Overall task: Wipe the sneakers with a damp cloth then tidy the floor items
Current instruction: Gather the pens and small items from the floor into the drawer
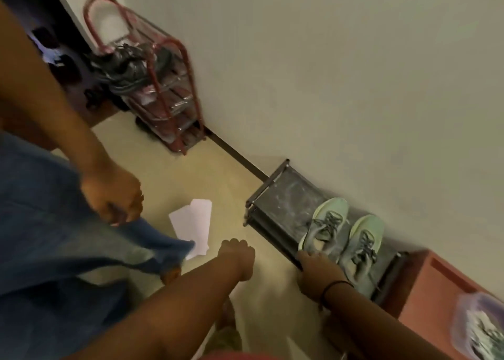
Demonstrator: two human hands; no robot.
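Sneakers (pixel 327 223) sit paired on top of the shoe rack (pixel 275 196) at 4 o'clock, toes to the wall.

Left hand (pixel 111 196), 9 o'clock, is fisted round a bunch of blue cloth (pixel 152 245).

Right hand (pixel 316 272), 5 o'clock, rests at the rack's front edge, just beside the nearer heel. Cannot tell whether it grips.

Likely step is bringing the cloth over. Best to steady one shoe and wipe from toe to heel.

- White papers (pixel 193 223) lie on the floor at 7 o'clock.
- Motion blur throughout.
- Cloth dampness is unreadable.
- Limb at 6 o'clock could be a foot or a fist.
- Trolley (pixel 169 87) contents at 11 o'clock are murky.
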